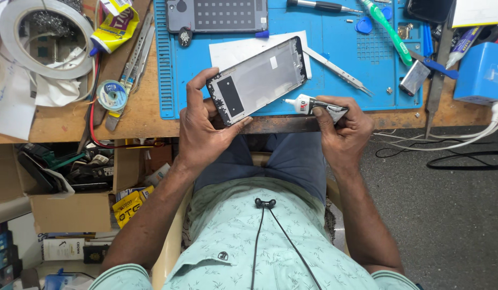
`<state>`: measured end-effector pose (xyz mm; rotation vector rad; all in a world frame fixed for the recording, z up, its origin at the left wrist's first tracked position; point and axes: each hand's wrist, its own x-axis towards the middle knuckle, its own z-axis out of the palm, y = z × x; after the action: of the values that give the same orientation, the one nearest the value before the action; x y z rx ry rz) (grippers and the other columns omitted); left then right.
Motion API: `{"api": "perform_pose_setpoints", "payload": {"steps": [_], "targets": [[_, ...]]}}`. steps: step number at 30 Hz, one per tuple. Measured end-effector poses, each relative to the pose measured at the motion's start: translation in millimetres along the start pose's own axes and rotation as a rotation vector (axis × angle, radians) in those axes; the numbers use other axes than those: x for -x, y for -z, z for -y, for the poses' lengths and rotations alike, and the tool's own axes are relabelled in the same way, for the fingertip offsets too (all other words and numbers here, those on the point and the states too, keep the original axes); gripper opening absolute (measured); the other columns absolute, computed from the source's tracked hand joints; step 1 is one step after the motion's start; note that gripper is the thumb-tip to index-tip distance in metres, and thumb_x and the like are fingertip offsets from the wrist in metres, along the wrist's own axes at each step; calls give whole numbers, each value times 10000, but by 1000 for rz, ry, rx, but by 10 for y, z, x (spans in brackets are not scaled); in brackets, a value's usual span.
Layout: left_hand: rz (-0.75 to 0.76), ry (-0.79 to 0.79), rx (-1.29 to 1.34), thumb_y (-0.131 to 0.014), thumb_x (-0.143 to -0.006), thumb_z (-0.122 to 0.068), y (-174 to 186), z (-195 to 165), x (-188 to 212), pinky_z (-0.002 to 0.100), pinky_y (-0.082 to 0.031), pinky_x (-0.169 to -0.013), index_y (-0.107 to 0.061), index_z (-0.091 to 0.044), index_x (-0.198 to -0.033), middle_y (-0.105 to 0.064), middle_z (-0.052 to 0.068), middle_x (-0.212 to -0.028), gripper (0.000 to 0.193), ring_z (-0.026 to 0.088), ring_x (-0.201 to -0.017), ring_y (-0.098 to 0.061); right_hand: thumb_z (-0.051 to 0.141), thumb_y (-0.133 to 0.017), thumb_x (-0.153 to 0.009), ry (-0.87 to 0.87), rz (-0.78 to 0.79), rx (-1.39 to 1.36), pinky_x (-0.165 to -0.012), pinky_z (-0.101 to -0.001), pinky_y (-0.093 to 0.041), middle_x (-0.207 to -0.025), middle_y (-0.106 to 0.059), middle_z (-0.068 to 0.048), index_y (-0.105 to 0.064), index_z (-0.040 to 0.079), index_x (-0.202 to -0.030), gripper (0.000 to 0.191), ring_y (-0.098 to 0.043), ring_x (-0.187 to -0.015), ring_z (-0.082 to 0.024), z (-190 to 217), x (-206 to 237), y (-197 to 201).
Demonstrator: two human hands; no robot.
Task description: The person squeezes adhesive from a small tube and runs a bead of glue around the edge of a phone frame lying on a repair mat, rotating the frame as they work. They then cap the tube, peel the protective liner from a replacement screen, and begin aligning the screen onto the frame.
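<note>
While left fingers [198, 115] clamp phone frame [258, 80], right fingers [335, 122] around glue tube [316, 106]

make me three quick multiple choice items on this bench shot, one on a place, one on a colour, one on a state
1. Where do the tweezers lie?
A. on the blue mat
B. in the cardboard box
C. on the floor

2. What colour is the work mat?
A. red
B. blue
C. black

3. What is the state of the left hand?
A. lying flat and empty
B. closed around a roll of tape
C. gripping the phone frame

Answers:
1 A, the tweezers rest on the mat just right of the white sheet.
2 B, the ridged mat is plainly blue.
3 C, its fingers wrap the lower end of the phone frame, while the right hand holds a small glue tube pointed at it.
</note>
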<state>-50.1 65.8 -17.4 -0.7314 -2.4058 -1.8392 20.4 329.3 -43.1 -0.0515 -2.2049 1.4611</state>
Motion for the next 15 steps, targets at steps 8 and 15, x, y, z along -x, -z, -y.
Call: {"api": "perform_pose_setpoints", "payload": {"steps": [8, 15], "targets": [[4, -15, 1, -852, -912, -21, 32, 82, -8, 322, -693, -878, -237, -99, -1523, -800, 158, -1064, 871, 247, -1035, -812, 81, -768, -1036, -44, 29, -23, -543, -181, -399, -887, -724, -28, -707, 19, -1158, 150, -587, -709, -7, 25, -50, -89], [16, -47, 6, -833, -930, -36, 46, 140, 11, 336, -651, -884, -217, -117, -1535, -792, 159, -1089, 867, 255, -1059, -801, 88, -774, -1021, -86, 52, 29, -531, -187, -395, -850, -722, -33, -714, 23, -1147, 154, -577, -683, -9, 29, -62, -118]]}}
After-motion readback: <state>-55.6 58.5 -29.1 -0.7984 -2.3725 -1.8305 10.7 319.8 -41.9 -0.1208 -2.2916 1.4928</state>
